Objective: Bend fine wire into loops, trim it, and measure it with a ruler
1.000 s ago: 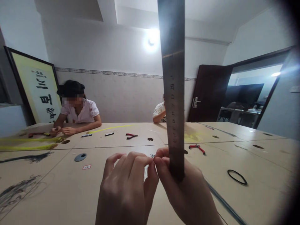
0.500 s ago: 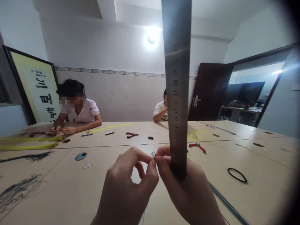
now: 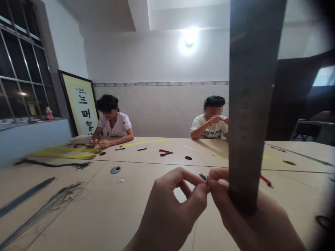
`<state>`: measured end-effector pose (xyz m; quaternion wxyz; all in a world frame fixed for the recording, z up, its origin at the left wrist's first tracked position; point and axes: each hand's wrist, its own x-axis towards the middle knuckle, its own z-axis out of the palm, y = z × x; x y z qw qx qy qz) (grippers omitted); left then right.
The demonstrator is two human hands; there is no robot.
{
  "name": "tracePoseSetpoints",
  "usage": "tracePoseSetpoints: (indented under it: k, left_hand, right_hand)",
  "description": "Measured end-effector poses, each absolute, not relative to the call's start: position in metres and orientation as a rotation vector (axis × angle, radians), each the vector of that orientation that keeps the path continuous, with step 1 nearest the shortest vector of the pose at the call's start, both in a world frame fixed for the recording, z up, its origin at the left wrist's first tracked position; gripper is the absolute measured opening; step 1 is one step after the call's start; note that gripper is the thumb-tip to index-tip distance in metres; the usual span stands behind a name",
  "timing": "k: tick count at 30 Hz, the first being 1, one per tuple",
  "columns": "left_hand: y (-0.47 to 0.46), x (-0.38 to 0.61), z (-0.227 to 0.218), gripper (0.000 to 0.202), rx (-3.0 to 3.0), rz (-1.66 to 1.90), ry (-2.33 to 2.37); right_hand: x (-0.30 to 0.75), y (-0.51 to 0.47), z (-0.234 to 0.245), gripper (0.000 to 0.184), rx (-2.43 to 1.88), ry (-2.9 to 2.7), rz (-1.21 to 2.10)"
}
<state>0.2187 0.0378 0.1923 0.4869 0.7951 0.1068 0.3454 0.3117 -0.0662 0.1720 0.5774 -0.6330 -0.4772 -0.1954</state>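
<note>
My left hand [image 3: 174,204] has its thumb and forefinger pinched on a small piece of thin dark wire [image 3: 202,176], whose short looped ends stick up above the fingertips. Against it, the thumb and forefinger of my right hand [image 3: 269,223] meet at the same spot. A steel ruler [image 3: 250,115] with engraved numbers stands upright in my right hand, its lower end in the grip between thumb and palm. It blocks part of the table and wall behind. How the wire is shaped between the fingertips is hidden.
Red-handled pliers [image 3: 165,152] lie mid-table; another red handle [image 3: 266,180] shows behind the ruler. Dark strands [image 3: 60,200] and yellow strands [image 3: 65,152] spread on the left. A grey cable-hole cover [image 3: 115,169] is nearer. Two people sit across the table [image 3: 104,209].
The view has swung left, so the hands and ruler now sit farther right and a barred window shows. The ruler looks larger. Both hands keep their pinch on the wire.
</note>
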Motion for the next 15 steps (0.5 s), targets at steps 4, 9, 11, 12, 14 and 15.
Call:
tracePoseSetpoints:
  k: [4, 9, 11, 12, 14, 15]
  left_hand:
    - [0.0395, 0.2184, 0.1939, 0.014, 1.973, 0.881, 0.235]
    - [0.0424, 0.2175, 0.1923, 0.015, 2.157, 1.061, 0.141]
    - [0.0434, 0.2164, 0.1923, 0.016, 2.207, 1.167, 0.146]
    - [0.0436, 0.2157, 0.1923, 0.016, 2.220, 1.212, 0.161]
    - [0.0430, 0.2142, 0.1923, 0.015, 2.234, 1.251, 0.174]
    - [0.0420, 0.2137, 0.1922, 0.015, 2.222, 1.250, 0.164]
  right_hand:
    - [0.3140, -0.0677, 0.1730, 0.005, -1.458, -1.221, -0.465]
    - [0.3074, -0.0683, 0.1781, 0.012, -1.533, -1.184, -0.413]
    - [0.3062, -0.0691, 0.1788, 0.012, -1.563, -1.211, -0.345]
    - [0.3059, -0.0695, 0.1789, 0.011, -1.559, -1.221, -0.310]
    - [0.3054, -0.0702, 0.1788, 0.009, -1.541, -1.222, -0.281]
    - [0.3055, -0.0702, 0.1789, 0.009, -1.538, -1.217, -0.293]
